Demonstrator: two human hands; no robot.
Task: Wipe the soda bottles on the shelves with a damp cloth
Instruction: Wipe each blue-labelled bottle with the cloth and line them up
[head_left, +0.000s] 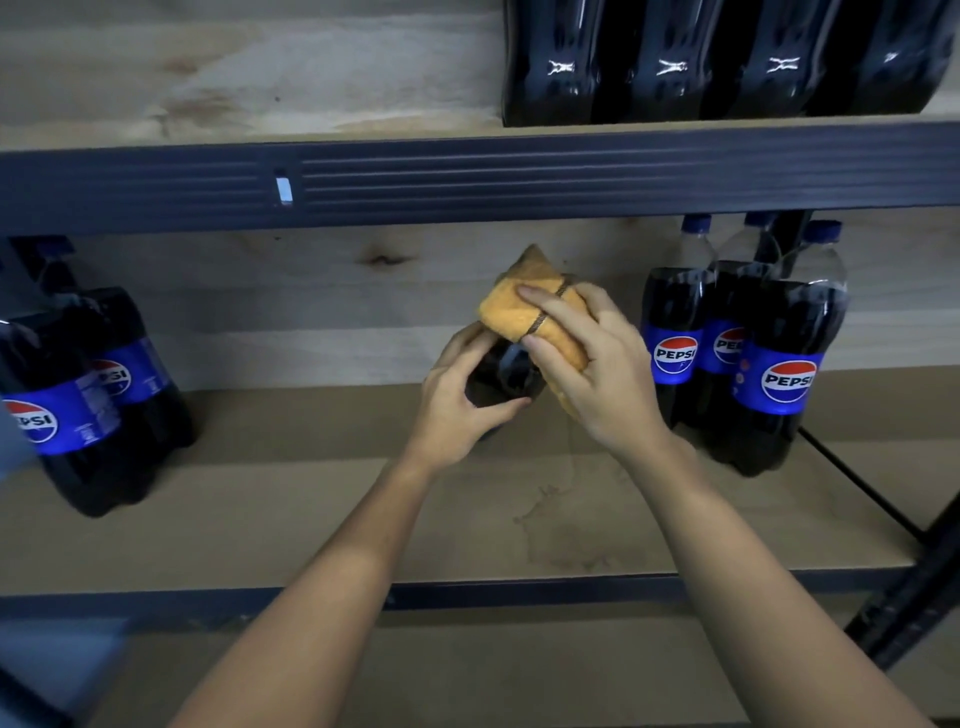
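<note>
Head view: a dark blue metal shelving unit with pale wooden boards and a wood-panel back wall. The middle shelf board (260, 519) carries a faint stain near its front edge.

At its centre stands a dark cola bottle (506, 376), seen from above and mostly hidden by the hands. The left hand (462, 395) grips its body, fingers and thumb curled round it. The right hand (592, 369) holds a folded orange cloth with a dark stripe (524, 306) and presses it over the top of that bottle — fingers spread across the cloth, thumb underneath. The cap is covered.

Right of the hands, just beside the right wrist, a cluster of three large cola bottles with blue Pepsi labels and blue caps (748, 343) stands upright on the same shelf, touching each other. At the far left, two more Pepsi-labelled cola bottles (88, 395) stand together, well apart from the held one.

On the upper shelf (260, 78), right side — a row of dark cola bottles (717, 62), only lower parts in view, packed side by side.

A black cable (857, 483) runs along the lower right, behind the three-bottle cluster.
</note>
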